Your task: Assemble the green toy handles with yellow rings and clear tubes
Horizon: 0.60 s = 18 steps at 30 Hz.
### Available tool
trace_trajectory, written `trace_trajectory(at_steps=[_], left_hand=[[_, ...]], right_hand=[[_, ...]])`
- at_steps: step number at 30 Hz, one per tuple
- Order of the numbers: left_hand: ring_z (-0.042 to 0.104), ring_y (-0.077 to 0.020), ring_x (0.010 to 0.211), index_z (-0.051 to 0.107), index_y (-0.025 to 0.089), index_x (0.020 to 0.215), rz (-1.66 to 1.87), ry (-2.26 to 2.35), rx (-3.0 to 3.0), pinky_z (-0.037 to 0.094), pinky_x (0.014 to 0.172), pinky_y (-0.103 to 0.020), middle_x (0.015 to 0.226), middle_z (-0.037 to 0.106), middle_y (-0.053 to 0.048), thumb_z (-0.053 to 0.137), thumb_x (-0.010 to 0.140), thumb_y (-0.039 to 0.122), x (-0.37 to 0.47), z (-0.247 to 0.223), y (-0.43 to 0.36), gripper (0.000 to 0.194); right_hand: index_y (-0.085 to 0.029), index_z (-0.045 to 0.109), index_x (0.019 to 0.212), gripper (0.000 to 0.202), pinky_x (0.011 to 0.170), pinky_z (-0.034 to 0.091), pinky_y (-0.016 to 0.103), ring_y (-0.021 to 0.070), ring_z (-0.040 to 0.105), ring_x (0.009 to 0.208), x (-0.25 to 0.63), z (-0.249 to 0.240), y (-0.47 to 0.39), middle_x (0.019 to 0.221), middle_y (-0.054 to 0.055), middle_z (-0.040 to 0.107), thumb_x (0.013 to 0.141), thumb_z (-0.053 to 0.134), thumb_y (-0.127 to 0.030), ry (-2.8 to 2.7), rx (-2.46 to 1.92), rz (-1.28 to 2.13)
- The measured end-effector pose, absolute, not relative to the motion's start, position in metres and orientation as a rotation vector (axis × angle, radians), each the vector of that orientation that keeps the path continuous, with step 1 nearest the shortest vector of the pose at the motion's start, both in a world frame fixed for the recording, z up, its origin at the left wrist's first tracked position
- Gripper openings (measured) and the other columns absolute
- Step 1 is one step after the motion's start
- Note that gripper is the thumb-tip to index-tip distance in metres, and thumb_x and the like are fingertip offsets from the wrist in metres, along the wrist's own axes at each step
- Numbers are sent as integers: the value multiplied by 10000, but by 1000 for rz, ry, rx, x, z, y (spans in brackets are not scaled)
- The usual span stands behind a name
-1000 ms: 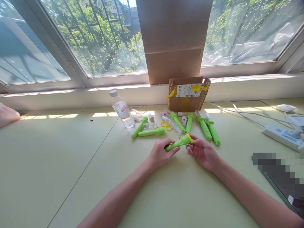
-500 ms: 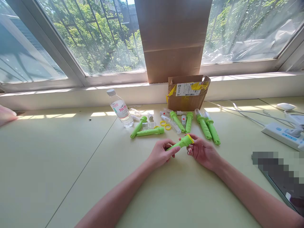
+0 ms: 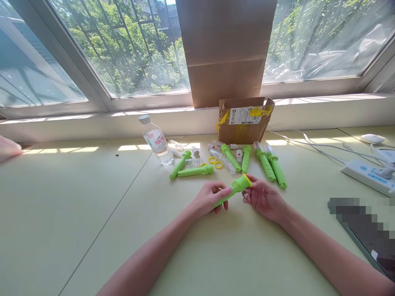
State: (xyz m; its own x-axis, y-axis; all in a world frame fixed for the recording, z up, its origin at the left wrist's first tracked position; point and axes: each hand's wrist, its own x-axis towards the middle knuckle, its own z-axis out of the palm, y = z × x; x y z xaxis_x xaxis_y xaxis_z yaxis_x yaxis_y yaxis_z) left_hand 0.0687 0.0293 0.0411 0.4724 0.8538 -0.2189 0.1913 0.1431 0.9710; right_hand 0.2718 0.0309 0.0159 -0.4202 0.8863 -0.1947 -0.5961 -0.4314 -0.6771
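Note:
A green threaded tube [image 3: 237, 186] with a yellow ring [image 3: 247, 180] on its upper right end is gripped by my left hand [image 3: 210, 199], thumb on top. My right hand [image 3: 266, 199] has its fingers bent at the ringed end, touching the yellow ring. Beyond the hands lie more green tubes [image 3: 196, 170], two loose yellow rings [image 3: 218, 165], a clear tube [image 3: 226, 161] and small white pieces [image 3: 239, 154]. Two green tubes with clear ends [image 3: 277, 168] lie side by side to the right.
A water bottle [image 3: 156, 141] stands at the back left of the parts. An opened cardboard box [image 3: 242, 123] is against the sill. On the right are a power strip [image 3: 365, 176] with cables and a dark phone [image 3: 361, 238]. Pink plastic [image 3: 9, 149] shows at the far left.
The green tube has turned slightly in my left hand, and an oval mark on its side now shows. More of its lower end is visible. My right hand has barely moved.

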Motion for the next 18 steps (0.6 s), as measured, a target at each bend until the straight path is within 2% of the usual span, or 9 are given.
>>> trace_trajectory(at_steps=[2, 6, 8, 12, 14, 18], left_hand=[[400, -47, 307, 540, 153, 746, 605, 980, 1362, 250, 309, -169, 540, 607, 2, 509, 798, 570, 68, 42, 30, 422], [385, -41, 306, 546, 150, 749, 604, 953, 1363, 247, 311, -171, 533, 594, 4, 485, 812, 575, 68, 42, 30, 435], [383, -39, 309, 560, 153, 788, 628, 986, 1386, 252, 309, -171, 551, 596, 12, 499, 803, 577, 69, 40, 30, 428], [420, -32, 341, 565, 188, 906, 731, 1098, 1391, 266, 305, -163, 694, 626, 29, 723, 641, 486, 74, 36, 29, 429], [457, -38, 386, 575, 179, 851, 822, 1131, 1391, 316, 330, -169, 742, 624, 23, 770, 588, 447, 77, 35, 28, 423], [537, -99, 541, 640, 157, 793, 1004, 1237, 1490, 448, 495, -224, 680, 618, 4, 689, 681, 481, 84, 30, 24, 346]], right_hand=[[-228, 629, 968, 246, 583, 491, 255, 119, 569, 594, 271, 16, 30, 716, -9, 631, 744, 562, -152, -655, -661, 1974], [-251, 613, 1027, 291, 599, 492, 277, 128, 576, 611, 269, 18, 29, 861, 13, 669, 754, 535, -191, -651, -626, 2033], [-252, 613, 1042, 309, 596, 490, 274, 127, 572, 600, 268, 18, 30, 862, 16, 676, 748, 532, -196, -636, -635, 2040], [-229, 631, 1020, 298, 595, 487, 259, 123, 564, 594, 269, 17, 33, 769, 10, 668, 740, 540, -185, -623, -642, 2029], [-229, 634, 1009, 285, 593, 489, 257, 123, 563, 598, 269, 16, 33, 769, 9, 667, 741, 544, -186, -615, -640, 2024], [-237, 639, 977, 246, 583, 487, 233, 110, 557, 591, 270, 16, 34, 736, -13, 658, 749, 567, -179, -562, -664, 1993]])
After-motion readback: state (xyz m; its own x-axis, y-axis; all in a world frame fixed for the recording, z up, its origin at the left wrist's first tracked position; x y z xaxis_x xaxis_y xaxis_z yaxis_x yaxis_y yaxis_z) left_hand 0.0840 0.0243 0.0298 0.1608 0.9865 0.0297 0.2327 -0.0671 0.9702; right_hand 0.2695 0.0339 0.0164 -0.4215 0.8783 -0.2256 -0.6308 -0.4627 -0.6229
